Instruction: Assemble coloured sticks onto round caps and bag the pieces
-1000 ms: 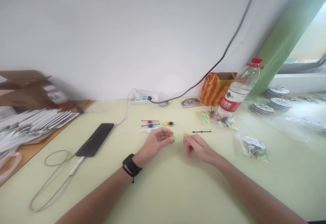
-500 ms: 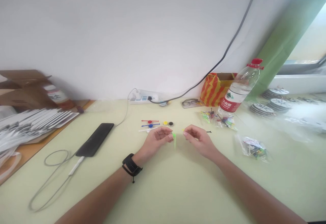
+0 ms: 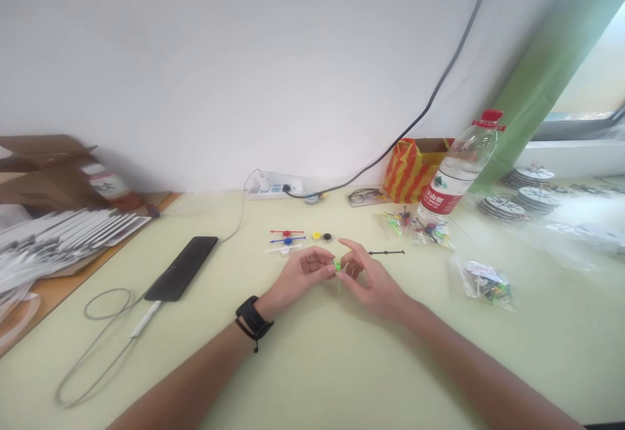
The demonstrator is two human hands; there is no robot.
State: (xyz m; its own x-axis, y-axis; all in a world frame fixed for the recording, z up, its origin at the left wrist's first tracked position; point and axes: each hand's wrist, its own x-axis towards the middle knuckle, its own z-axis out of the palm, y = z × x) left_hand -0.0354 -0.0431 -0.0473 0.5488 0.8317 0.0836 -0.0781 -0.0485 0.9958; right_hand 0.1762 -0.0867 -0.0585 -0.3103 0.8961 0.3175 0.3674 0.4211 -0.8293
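A small green plastic piece with a thin stem (image 3: 338, 267) is pinched in the fingertips of my left hand (image 3: 303, 277). My right hand (image 3: 374, 281) meets it from the other side, thumb and fingers closed about the piece and the index finger raised. Just beyond my hands lie a red arrow (image 3: 295, 232), a blue arrow (image 3: 297, 239) and a white arrow (image 3: 273, 250), each with a matching disc. Beside them sit a yellow disc (image 3: 316, 236) and a black disc (image 3: 327, 238). A black arrow (image 3: 387, 252) rests past my right hand.
Bags of small coloured parts (image 3: 488, 283) lie at right, near a water bottle (image 3: 449, 186) and a striped bag (image 3: 410, 169). Stacked round discs (image 3: 502, 208) stand farther right. A phone (image 3: 183, 267) with its cable, and white sheets (image 3: 73, 241), occupy the left.
My right hand has moved left and down to the green piece, uncovering the black arrow. The yellow bit formerly at its fingertips is no longer visible. My left hand has barely shifted.
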